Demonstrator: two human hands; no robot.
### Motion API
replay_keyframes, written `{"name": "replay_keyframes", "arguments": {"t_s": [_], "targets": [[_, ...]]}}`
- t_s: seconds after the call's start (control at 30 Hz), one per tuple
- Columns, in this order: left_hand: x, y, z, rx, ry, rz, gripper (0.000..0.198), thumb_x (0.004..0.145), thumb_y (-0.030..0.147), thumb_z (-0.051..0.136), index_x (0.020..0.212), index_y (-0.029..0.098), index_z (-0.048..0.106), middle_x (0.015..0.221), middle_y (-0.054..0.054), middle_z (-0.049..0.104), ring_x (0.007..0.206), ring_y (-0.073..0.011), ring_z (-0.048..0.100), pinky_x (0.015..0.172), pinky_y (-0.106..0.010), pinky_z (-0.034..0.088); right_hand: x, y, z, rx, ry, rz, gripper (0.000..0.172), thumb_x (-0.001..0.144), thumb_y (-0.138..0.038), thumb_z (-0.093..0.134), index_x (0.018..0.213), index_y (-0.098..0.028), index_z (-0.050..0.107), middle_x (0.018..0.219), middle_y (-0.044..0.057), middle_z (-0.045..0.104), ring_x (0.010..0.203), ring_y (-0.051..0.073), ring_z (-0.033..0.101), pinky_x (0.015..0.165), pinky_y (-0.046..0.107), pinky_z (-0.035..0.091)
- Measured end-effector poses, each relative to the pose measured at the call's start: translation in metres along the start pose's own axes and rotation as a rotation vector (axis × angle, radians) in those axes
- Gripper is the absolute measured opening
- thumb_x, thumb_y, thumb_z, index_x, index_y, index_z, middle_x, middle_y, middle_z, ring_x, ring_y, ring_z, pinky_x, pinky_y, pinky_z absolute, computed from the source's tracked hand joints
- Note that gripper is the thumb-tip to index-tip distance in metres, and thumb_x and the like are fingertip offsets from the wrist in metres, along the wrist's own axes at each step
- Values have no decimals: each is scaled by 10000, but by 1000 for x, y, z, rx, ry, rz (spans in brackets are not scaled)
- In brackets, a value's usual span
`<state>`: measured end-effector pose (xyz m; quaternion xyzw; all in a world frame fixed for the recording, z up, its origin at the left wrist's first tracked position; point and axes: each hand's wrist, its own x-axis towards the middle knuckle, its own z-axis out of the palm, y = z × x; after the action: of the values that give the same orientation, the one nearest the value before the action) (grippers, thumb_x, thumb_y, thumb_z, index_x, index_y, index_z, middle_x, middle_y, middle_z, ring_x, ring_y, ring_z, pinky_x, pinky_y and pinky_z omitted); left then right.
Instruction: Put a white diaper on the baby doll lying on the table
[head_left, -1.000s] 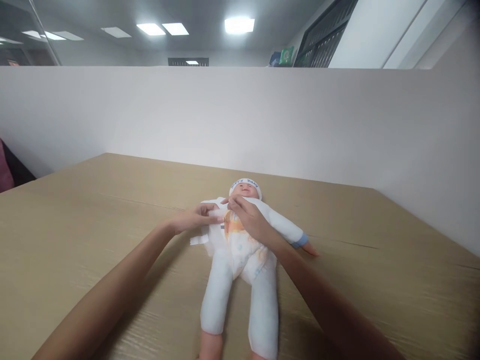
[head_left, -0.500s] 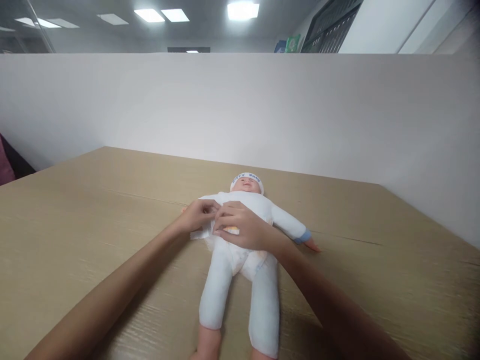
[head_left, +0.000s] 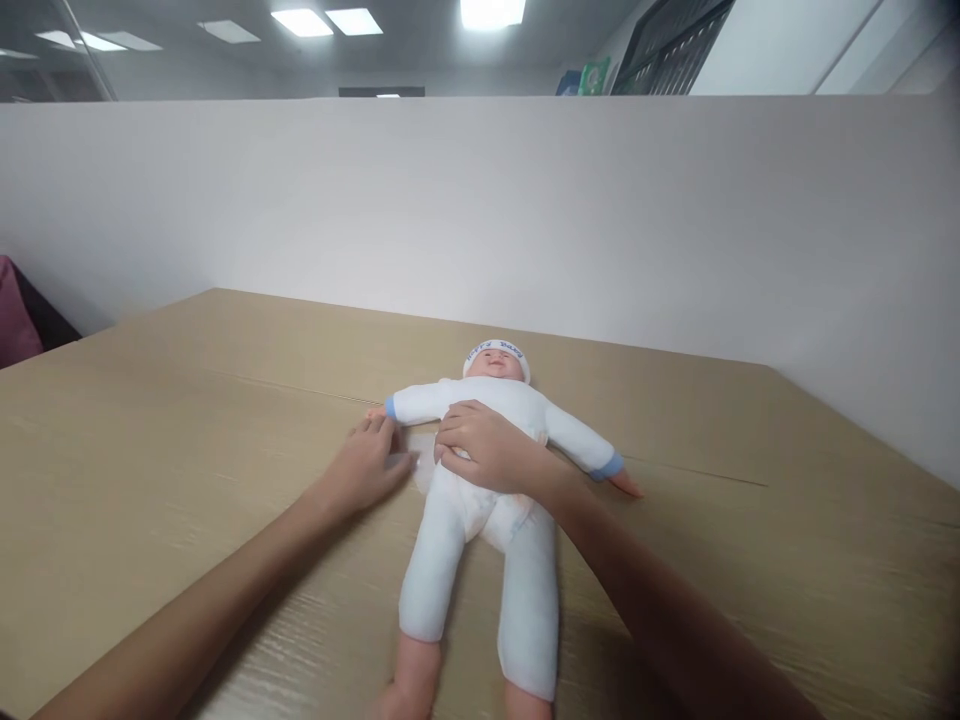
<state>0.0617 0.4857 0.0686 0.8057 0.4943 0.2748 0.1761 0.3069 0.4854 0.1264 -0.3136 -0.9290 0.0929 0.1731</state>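
A baby doll (head_left: 516, 397) in white clothes with blue cuffs and a white headband lies on its back, head away from me and legs toward me. A white diaper (head_left: 480, 512) is around its hips, with a side flap (head_left: 424, 462) spread out at the left. My right hand (head_left: 484, 447) rests on the doll's belly over the diaper's front, fingers bent; what lies under the palm is hidden. My left hand (head_left: 369, 462) is on the table left of the diaper flap, fingers apart, its thumb near the flap's edge and its fingertips near the doll's hand.
The wooden table (head_left: 225, 400) reaches back to a white partition (head_left: 450, 210). A dark pink object (head_left: 16, 315) shows at the far left edge. Beyond the partition are ceiling lights and a green package (head_left: 595, 77).
My left hand has moved left, off the doll's waist and onto the table, its fingers spreading. The diaper flap shows more. My right hand stays on the belly.
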Motion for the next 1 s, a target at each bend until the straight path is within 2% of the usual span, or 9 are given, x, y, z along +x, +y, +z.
{"name": "replay_keyframes", "arguments": {"t_s": [0.17,0.3,0.4,0.5,0.63,0.73,0.8,0.9,1.0], "targets": [[0,-2,-1,-84,-92,-26,283,873,450,714,802,224,559,1002,-116,649,1010,-347,585,917,-476,462,1,-3,-2,12,-30,3,349,1056,-172,484,819,-221,736,897,47,769,987,253,650,1028,463,431],[4,0,-3,-301,-157,-58,336,943,501,637,774,218,572,804,-31,608,789,-236,560,742,-351,443,-1,-5,-4,17,-24,4,417,1110,-212,407,864,-225,744,962,61,779,1053,270,642,1053,490,427],[6,6,0,-477,-147,-84,399,1015,532,535,786,209,576,736,6,553,710,-184,505,682,-307,400,-1,-5,-4,17,-26,8,442,1130,-242,388,881,-228,753,913,57,762,1020,265,636,1059,497,426],[9,14,7,-618,-126,-86,397,1007,541,569,803,200,580,747,14,547,713,-165,485,680,-292,385,-1,-5,-3,12,-34,3,441,1134,-260,385,869,-225,735,877,58,735,996,266,625,1045,496,433],[17,27,17,-760,-89,-78,385,1003,542,593,823,202,583,779,9,576,751,-164,518,717,-290,418,0,-4,-3,46,-14,2,450,1129,-263,360,763,-230,620,816,55,671,941,263,600,1027,497,442],[22,33,20,-828,-34,-80,412,1006,555,590,787,206,566,797,-7,607,809,-179,568,781,-305,455,-2,-1,-4,197,66,20,379,1110,-236,347,823,-241,595,861,45,663,938,254,587,1026,484,447],[23,38,21,-852,-8,-84,419,1002,564,600,783,209,565,803,-9,607,818,-181,574,786,-305,458,-5,3,-4,325,178,63,303,1096,-233,353,925,-246,602,950,47,665,975,253,583,1004,463,455],[20,47,23,-861,-17,-82,439,987,589,631,785,207,554,788,7,565,759,-161,524,706,-283,419,-8,8,-2,445,358,143,228,1072,-249,371,1041,-247,597,1057,62,641,1040,262,577,981,450,458],[18,56,26,-846,-31,-87,460,986,612,642,800,207,529,738,38,477,686,-134,434,630,-265,344,-8,12,2,553,418,166,221,1058,-263,390,1094,-238,608,1110,72,646,1089,263,596,1006,446,461]]}}
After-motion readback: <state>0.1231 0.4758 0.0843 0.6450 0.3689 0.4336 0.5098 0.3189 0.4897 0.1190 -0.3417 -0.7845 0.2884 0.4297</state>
